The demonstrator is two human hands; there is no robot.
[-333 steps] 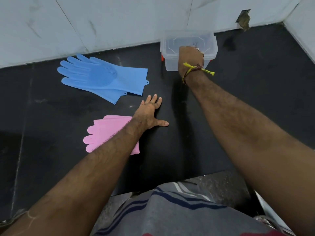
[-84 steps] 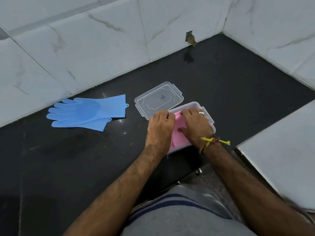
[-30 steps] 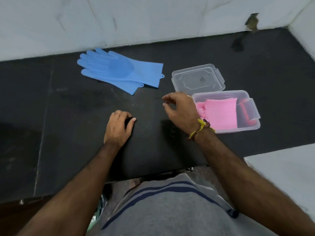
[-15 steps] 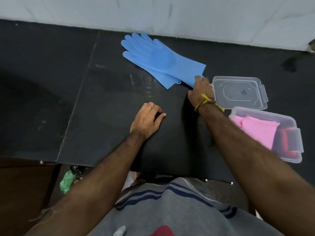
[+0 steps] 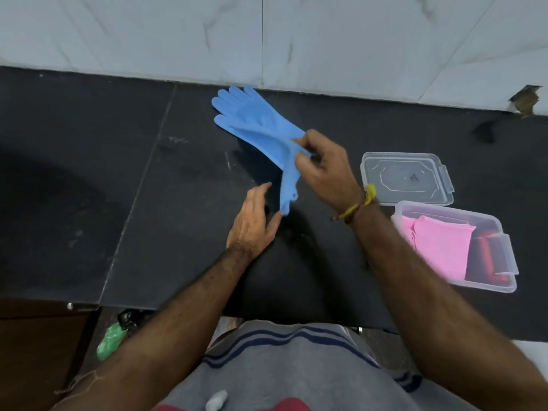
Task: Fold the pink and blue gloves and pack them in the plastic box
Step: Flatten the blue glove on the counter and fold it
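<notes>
The blue gloves (image 5: 255, 123) lie on the black counter near the back wall, fingers pointing far left. My right hand (image 5: 324, 170) pinches their cuff end and lifts it, so a cuff hangs down towards my left hand (image 5: 255, 221). That hand is open, fingers apart, just below the hanging cuff and holding nothing. The folded pink gloves (image 5: 439, 247) sit inside the clear plastic box (image 5: 501, 232) at the right.
The box's clear lid (image 5: 406, 179) lies flat on the black counter (image 5: 178, 218) just behind the box. A red item (image 5: 486, 256) shows inside the box beside the pink gloves. White marble wall (image 5: 267, 34) runs along the back. The counter's front edge is close to my body.
My right hand has taken hold of the blue gloves' cuff and raised it off the counter. My left hand has opened and moved up towards the cuff.
</notes>
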